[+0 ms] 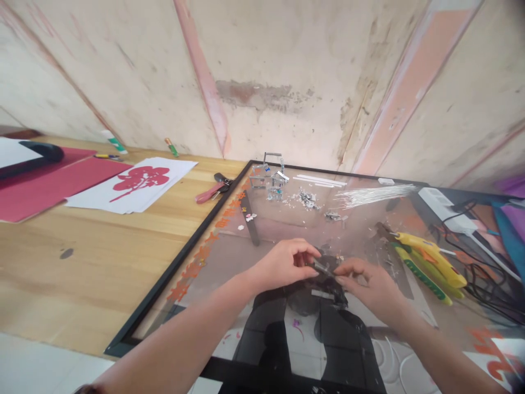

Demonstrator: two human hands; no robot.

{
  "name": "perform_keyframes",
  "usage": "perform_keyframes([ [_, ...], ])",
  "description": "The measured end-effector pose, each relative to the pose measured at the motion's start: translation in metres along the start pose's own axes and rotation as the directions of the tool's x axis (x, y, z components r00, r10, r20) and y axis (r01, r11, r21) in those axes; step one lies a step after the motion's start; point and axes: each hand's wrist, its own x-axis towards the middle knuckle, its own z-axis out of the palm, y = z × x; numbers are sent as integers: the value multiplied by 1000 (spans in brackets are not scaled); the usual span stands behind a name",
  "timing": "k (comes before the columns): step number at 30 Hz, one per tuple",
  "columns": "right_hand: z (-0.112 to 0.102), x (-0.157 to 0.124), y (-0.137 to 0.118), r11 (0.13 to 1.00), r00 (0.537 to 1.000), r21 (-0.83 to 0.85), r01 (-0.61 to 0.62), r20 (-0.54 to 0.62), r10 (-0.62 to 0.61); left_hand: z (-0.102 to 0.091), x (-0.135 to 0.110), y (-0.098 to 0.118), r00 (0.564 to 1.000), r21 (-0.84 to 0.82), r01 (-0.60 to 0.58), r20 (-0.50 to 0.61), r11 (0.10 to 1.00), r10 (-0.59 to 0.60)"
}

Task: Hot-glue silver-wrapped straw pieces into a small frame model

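Observation:
Near the front of the glass tabletop, my left hand (289,262) and my right hand (369,282) face each other. Between them runs a thin greyish strip (324,268), its left end pinched by my left fingers and its right end by my right fingertips. What it is made of I cannot tell. A short pale strip (322,294) shows just below the hands. Farther back stands a small grey frame-like model (268,180) with blue bits on it. Small grey and white scraps (307,200) lie to its right.
On the right are a yellow glue gun (430,254), green-handled pliers (424,276), a white power strip (447,210) and black cables. Thin wires (375,194) and white sticks (320,180) lie at the back. Left on wood: red-handled pliers (211,191), a red paper-cut flower (141,180).

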Motion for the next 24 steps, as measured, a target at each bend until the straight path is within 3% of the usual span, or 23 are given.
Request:
perform_keyframes([
  [3,-5,-1,-4,944,981,268,-192,57,184,8,0,6,985,-395,167,31,903,-169],
  [6,-3,-1,-4,886,970,400,-237,40,242,19,-1,10,971,-619,215,53,755,-233],
  [9,2,-1,-4,871,970,433,-231,35,240,26,-1,12,961,-675,235,54,700,-271],
  [18,8,-5,-12,914,987,379,-145,-14,162,31,0,16,961,-734,184,-6,654,-277],
  [24,7,-5,-17,983,996,185,-23,-82,39,33,0,16,971,-736,155,-11,659,-241],
])
